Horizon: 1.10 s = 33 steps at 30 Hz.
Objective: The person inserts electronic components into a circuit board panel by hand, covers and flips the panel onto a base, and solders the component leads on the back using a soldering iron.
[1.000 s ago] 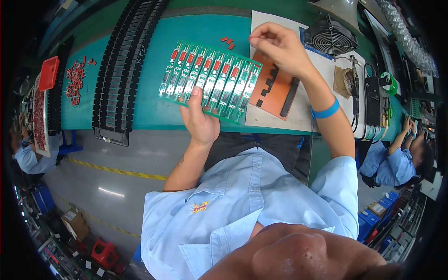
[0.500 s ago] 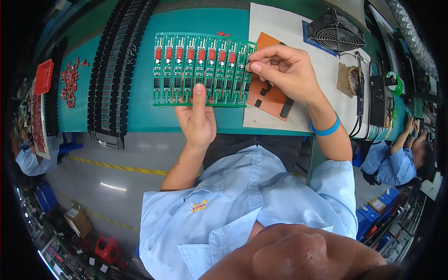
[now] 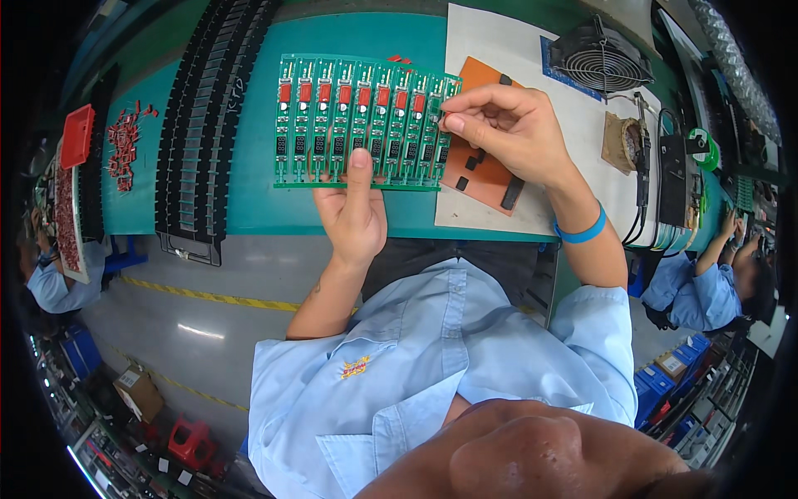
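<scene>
Circuit-board panel (image 3: 321, 125): above green bench (image 3: 266, 208), near edge gripped by left hand (image 3: 356, 220). Red components (image 3: 344, 94): on eight strips; right-end strips show none, apparently remaining. Right hand (image 3: 511, 133): fingertips pinched at panel's right side; cannot tell whether gripping anything.

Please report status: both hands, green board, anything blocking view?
Left hand holds green board by lower edge. Right hand pinched at its right edge, covering part; anything held unclear. Red parts in row on board.
</scene>
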Available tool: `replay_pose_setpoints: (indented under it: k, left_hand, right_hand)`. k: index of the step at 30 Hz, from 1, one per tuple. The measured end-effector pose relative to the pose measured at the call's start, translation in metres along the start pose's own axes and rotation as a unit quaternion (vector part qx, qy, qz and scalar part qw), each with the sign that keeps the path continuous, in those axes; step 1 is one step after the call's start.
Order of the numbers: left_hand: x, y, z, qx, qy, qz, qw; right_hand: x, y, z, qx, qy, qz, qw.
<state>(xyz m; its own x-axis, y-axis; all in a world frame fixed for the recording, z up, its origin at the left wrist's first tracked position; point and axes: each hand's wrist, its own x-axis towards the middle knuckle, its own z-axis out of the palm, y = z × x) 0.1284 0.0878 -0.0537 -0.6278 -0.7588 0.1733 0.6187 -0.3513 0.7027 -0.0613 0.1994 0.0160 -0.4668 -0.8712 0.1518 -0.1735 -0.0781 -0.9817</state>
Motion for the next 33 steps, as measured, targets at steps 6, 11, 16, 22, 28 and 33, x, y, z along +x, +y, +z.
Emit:
replay_pose_setpoints:
  k: [6, 11, 16, 22, 28, 33]
  left_hand:
    - [0.0011, 0.0003, -0.0018, 0.001, -0.011, 0.000, 1.000]
    - [0.0011, 0.0005, 0.0015, 0.010, 0.002, 0.003, 1.000]
    - [0.0012, 0.0026, 0.0058, 0.005, 0.004, -0.001, 1.000]
    - [0.0009, 0.0021, 0.0043, 0.007, -0.002, 0.002, 1.000]
    - [0.0013, 0.0030, 0.0059, 0.011, -0.002, -0.004, 1.000]
    - [0.0009, 0.0036, 0.0072, 0.005, 0.012, -0.002, 1.000]
  right_hand:
    - [-0.0007, -0.0009, -0.0001, -0.007, 0.013, -0.003, 1.000]
    - [-0.0004, -0.0014, 0.0016, 0.000, 0.033, -0.007, 0.999]
    - [-0.0003, -0.0024, 0.0014, -0.015, 0.023, -0.002, 1.000]
    - [0.0002, -0.0011, 0.0035, -0.065, 0.037, -0.034, 0.997]
    - [0.0029, -0.0010, 0.0050, -0.083, 0.076, -0.021, 0.993]
    - [0.0075, 0.0033, 0.0028, -0.051, 0.107, -0.023, 0.993]
